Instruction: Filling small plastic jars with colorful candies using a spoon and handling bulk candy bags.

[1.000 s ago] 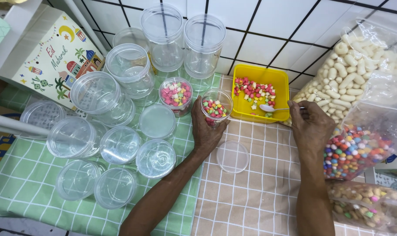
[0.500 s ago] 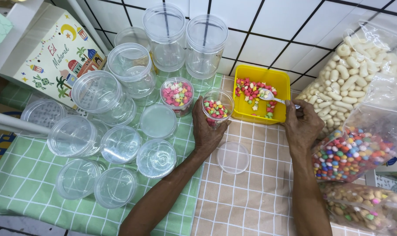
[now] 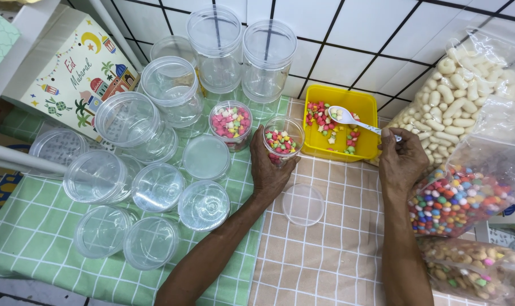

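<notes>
Your left hand (image 3: 270,170) grips the small jar (image 3: 282,140); right hand (image 3: 401,160) pinches a white spoon (image 3: 354,120) over the yellow tub (image 3: 341,122). Clear candy bags (image 3: 467,192) sit along the tabletop's right edge, a cream picture box (image 3: 76,71) at the back-left corner.

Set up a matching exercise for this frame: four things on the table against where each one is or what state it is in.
Things:
1. small jar
2. white spoon
3. loose clear lid
4. filled jar of pink sweets

Places or states:
A. lying flat on the beige checked cloth, between the two forearms
B. gripped by the left hand, partly filled with mixed sweets
C. standing untouched on the green checked cloth, left of the held jar
D. held by the right hand, its bowl over the yellow tub

Pairs: 1-B, 2-D, 3-A, 4-C
</notes>
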